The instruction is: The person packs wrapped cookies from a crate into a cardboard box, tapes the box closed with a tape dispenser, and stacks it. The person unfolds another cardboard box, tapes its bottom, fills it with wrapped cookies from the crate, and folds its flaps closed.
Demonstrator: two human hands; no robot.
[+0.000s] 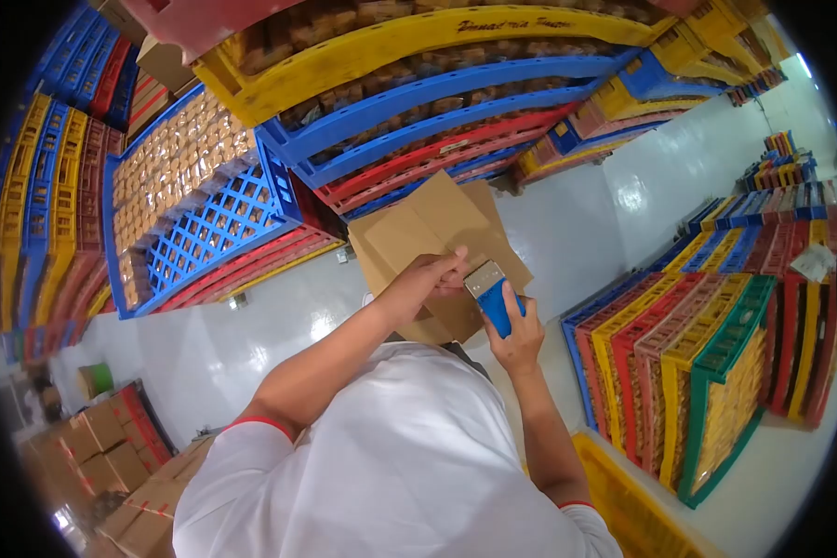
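My right hand (519,333) grips a blue tape dispenser (493,299) with a pale metal plate at its upper end. Close to that plate, on its left, is my left hand (425,282), fingers drawn together; whether something thin is between them is too small to make out. Both hands are over a brown cardboard box (414,229), right in front of my body. Its flat panels spread out beneath and beyond my hands, and my forearms hide part of its near side.
Tall stacked crates, including a yellow one (418,48), stand just beyond the box. A blue crate (284,191) of packed goods is at left. More stacks, with a green crate (767,302), stand at right. A yellow crate (637,507) lies low beside me. Taped cartons (102,446) fill the lower left.
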